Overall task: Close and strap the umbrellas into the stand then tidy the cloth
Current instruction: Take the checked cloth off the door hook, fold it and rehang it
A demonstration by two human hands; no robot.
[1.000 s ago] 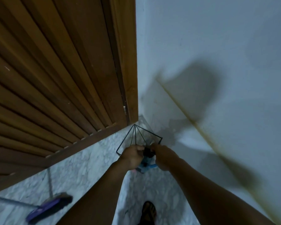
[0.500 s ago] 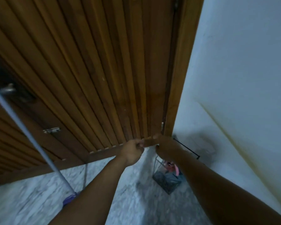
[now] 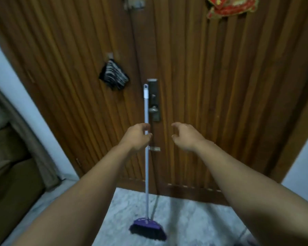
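Up left of the left hand (image 3: 138,137), a black-and-white striped cloth (image 3: 114,75) hangs bunched on the door (image 3: 220,86). Its fingers (image 3: 146,127) curl around the broom (image 3: 146,107) pole; the right hand (image 3: 186,136) beside it hovers, fingers loosely curled, holding nothing.

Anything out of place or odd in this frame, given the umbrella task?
Yes. No umbrella, stand or cloth to tidy shows. The left hand grips a broom standing upright against the wooden door; the right hand hovers beside it, holding nothing. Nothing looks spilled or damaged.
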